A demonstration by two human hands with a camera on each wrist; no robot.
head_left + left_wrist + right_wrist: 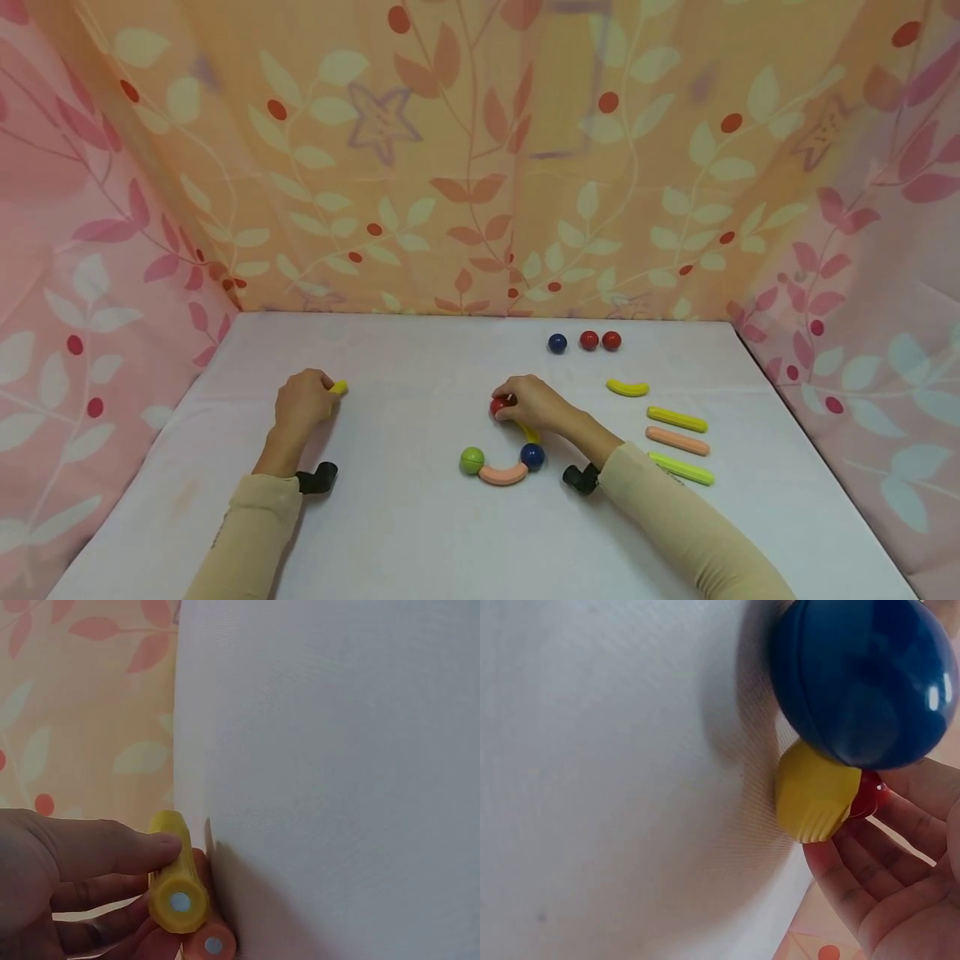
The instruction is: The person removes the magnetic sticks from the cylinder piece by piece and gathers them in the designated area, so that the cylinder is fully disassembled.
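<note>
On the left side of the table, my left hand [303,402] pinches a yellow magnetic stick [178,900], a pale magnet showing in its end. Just beside that stick, in the left wrist view, lies an orange stick [214,943]. My right hand [542,407] grips a red ball [498,407] between thumb and fingers, near the middle. A yellow piece [531,433], partly hidden by the hand, runs from near the red ball to a blue ball [532,456]. A curved peach stick [503,476] links the blue ball to a green ball [472,461].
At the back right stand another blue ball [557,343] and two red balls [589,340]. Nearer on the right lie a curved yellow stick [627,388] and straight yellow [677,419], peach [677,441] and lime [682,469] sticks. Patterned curtains [480,167] enclose the white table [405,533].
</note>
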